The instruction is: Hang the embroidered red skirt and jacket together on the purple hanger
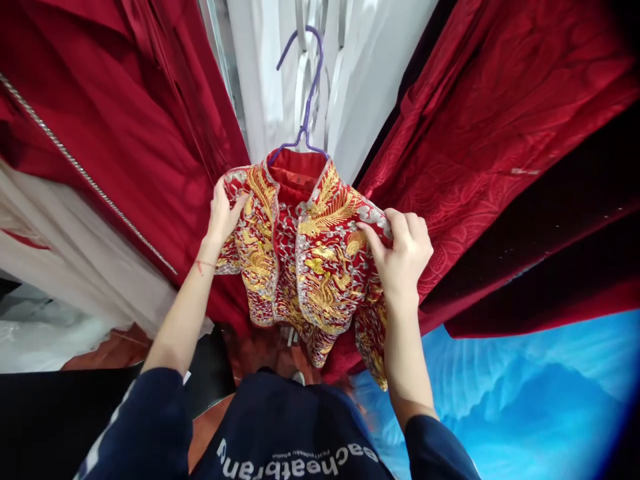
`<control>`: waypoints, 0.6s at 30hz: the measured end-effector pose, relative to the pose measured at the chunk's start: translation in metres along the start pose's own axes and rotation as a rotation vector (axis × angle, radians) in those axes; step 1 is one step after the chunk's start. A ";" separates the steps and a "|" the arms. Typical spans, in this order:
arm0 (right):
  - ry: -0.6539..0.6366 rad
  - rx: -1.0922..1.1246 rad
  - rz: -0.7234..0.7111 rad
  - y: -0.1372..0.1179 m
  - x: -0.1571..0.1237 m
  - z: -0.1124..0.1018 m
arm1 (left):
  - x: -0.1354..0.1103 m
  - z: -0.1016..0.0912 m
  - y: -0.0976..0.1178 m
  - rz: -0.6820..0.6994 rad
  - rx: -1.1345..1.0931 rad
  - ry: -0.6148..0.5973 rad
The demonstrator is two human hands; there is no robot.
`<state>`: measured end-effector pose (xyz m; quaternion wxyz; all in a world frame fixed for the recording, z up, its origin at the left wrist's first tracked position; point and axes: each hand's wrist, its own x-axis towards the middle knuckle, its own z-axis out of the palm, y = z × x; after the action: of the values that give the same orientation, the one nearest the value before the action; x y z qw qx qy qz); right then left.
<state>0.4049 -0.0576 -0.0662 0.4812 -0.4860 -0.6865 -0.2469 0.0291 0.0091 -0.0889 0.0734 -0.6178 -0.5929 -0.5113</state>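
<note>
A short red jacket (pixel 327 280) with gold and silver embroidery and a stand-up collar hangs in front of me on a purple hanger (pixel 313 87). Its front edges are parted, and a small label (pixel 299 180) marked "S" shows inside the collar. My left hand (pixel 225 210) pinches the shoulder at the left, thumb in front and fingers behind. At the other shoulder, my right hand (pixel 404 250) grips the cloth between thumb and fingers. The hanger's hook is uncovered at the top; whether it rests on anything, I cannot tell.
Long red garments (pixel 165 100) hang on the left, beside pale fabric (pixel 95 233). More red patterned cloth (pixel 500 133) hangs on the right. White garments (pixel 380 60) are behind the hanger. A bright blue surface (pixel 530 393) lies at lower right, and a black object (pixel 210 367) at lower left.
</note>
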 end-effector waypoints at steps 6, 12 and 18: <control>0.052 0.048 -0.020 -0.002 0.006 -0.001 | 0.009 0.002 -0.027 0.004 0.055 0.122; 0.013 0.181 0.024 0.005 0.013 0.002 | 0.036 -0.025 -0.032 -0.028 -0.113 0.143; -0.023 0.417 0.116 0.011 0.018 -0.005 | 0.073 -0.057 -0.033 -0.277 -0.307 -0.442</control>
<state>0.4158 -0.0490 -0.0491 0.5771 -0.4171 -0.6990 -0.0661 -0.0449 0.0271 -0.0265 -0.2221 -0.6314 -0.5888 -0.4531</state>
